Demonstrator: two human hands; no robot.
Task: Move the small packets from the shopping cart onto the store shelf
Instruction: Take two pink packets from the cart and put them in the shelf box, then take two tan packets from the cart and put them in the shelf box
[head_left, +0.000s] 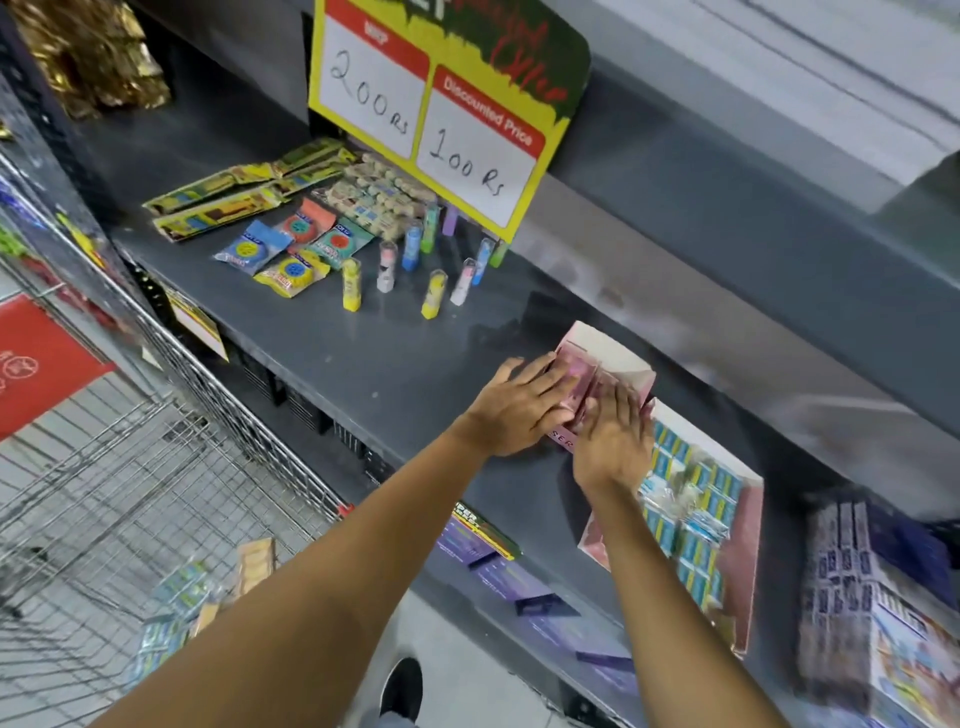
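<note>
**Packets being settled into the pink box on the shelf**

At the far left, the shopping cart (130, 499) stood beside the shelf, and a few small packets (182, 587) lay in its near end, so the job was not finished. Further along, the grey shelf (363, 358) already carried flat yellow-green packs (228, 197), round coloured packets (291, 249) and a cluster of upright little tubes (410, 260) under the yellow price sign (441, 109).

Your left hand (519, 410) lay flat, fingers spread, against the near-left side of the pink display box (618, 358); its grip was open and held nothing that I could see. Your right hand (613, 441) was pressed palm-down on the pink packets (576, 379) in that box, fingers loosely extended, pushing rather than pinching. Just right of it, another pink box (748, 535) held blue packets (685, 525), touching the first box.

I judge you were in the placing step, tidying the load into the box. The next move would call for lifting both hands clear without dragging the packets, then reaching back left and down into the cart for the remaining ones.
</note>
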